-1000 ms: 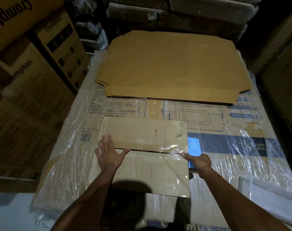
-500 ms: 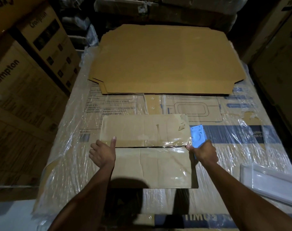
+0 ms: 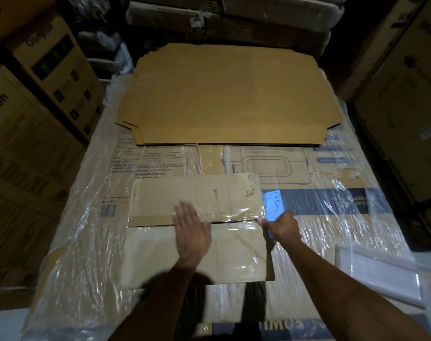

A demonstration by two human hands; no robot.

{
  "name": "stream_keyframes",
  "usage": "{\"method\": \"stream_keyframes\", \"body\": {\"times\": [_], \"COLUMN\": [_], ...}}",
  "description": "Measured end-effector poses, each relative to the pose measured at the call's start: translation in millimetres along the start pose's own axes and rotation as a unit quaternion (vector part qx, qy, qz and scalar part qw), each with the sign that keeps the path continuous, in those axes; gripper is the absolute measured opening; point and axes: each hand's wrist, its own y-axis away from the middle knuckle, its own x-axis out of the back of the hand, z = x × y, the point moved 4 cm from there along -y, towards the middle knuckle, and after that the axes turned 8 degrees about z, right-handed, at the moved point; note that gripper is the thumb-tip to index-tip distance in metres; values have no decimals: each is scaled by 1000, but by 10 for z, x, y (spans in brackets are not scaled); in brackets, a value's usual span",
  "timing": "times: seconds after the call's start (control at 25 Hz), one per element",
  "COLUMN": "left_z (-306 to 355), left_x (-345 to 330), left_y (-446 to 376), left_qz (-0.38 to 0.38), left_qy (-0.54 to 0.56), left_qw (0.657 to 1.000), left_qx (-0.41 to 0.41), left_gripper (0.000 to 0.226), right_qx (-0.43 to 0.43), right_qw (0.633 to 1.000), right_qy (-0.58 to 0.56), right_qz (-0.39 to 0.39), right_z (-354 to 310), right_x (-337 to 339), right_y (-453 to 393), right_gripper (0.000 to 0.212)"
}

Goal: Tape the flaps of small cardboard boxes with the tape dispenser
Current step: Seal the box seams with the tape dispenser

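A small cardboard box (image 3: 160,257) lies in front of me on a plastic-wrapped pallet top, its two flaps meeting at a seam across the middle. Shiny clear tape (image 3: 234,214) covers the right half of that seam. My left hand (image 3: 191,230) lies flat with straight fingers across the seam near its middle, pressing down. My right hand (image 3: 280,228) grips a blue tape dispenser (image 3: 273,205) at the right end of the seam, thumb touching the box edge.
A large flat cardboard sheet (image 3: 224,94) lies further back on the wrapped stack (image 3: 357,205). Stacked printed cartons (image 3: 37,107) stand at the left, more cartons (image 3: 406,94) at the right. A white tray-like piece (image 3: 381,274) sits at the right near edge.
My left hand moved from the box's left edge to the seam's middle and now lies flat on it. My right hand stays at the right end with the dispenser.
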Motion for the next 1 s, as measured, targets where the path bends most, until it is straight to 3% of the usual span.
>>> {"method": "stream_keyframes", "body": {"times": [0.12, 0.24, 0.32, 0.44, 0.52, 0.56, 0.64, 0.72, 0.84, 1.0], "left_z": [886, 1369, 1409, 1380, 1484, 1589, 1877, 2102, 2230, 2246], "left_x": [-150, -157, -57, 198, 262, 258, 235, 190, 199, 167], "left_y": [161, 236, 135, -193, -460, -585, -739, -759, -635, -503], "left_qz": [-52, -97, -100, -47, -71, -102, -194, -314, -467, -522], "left_qy": [3, 32, 100, 259, 346, 406, 517, 523, 431, 436], "left_qw": [978, 953, 958, 951, 932, 908, 828, 778, 755, 706], "left_qx": [-201, -284, -248, -164, -85, -28, 91, 152, 160, 198], "left_gripper": [82, 79, 78, 51, 39, 35, 33, 40, 42, 33], "right_qx": [-8, -13, -13, -19, -15, -10, 5, 31, 62, 78], "right_qw": [1000, 996, 991, 982, 976, 972, 967, 964, 961, 956], "right_qy": [-23, -71, -110, -160, -198, -216, -227, -217, -210, -217], "right_qz": [-17, -59, -80, -95, -91, -94, -115, -149, -171, -182], "right_z": [42, 97, 153, 230, 251, 261, 272, 289, 320, 388], "right_x": [-9, 40, 121, 263, 401, 474, 673, 831, 1000, 1085], "right_y": [-42, -93, -96, -66, -87, -113, -156, -141, -65, 9], "right_gripper": [77, 66, 57, 55, 51, 49, 51, 53, 48, 44]}}
